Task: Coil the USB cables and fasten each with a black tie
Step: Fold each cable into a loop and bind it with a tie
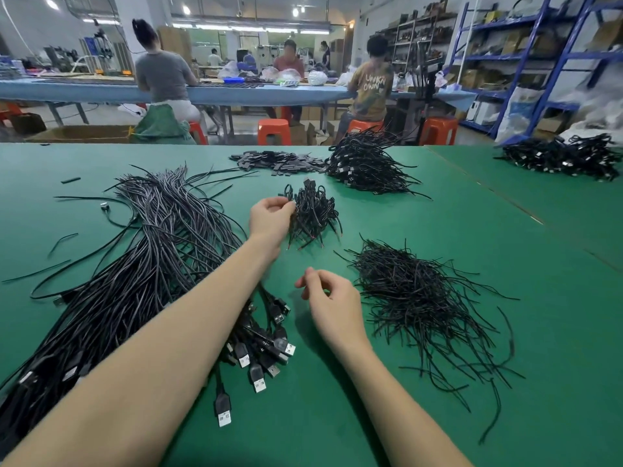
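Reaching out across the green bench point(438, 230), the left hand point(269, 220) has its fingers curled at the edge of the small heap of coiled cables point(312, 214), pinching at one of them. The right hand point(332, 299) hovers nearer the body, fingers loosely curled, thumb and forefinger close together; whether they pinch a tie I cannot tell. Just right of that hand lies the spread of loose black ties point(424, 308). Under the left forearm sprawls the big bundle of uncoiled USB cables point(151, 261), plugs fanned toward the near edge. Farther back sits a bigger pile of finished coils point(365, 166), with a scatter of flat dark pieces point(279, 161) beside it, and another cable heap point(559, 156) at far right.
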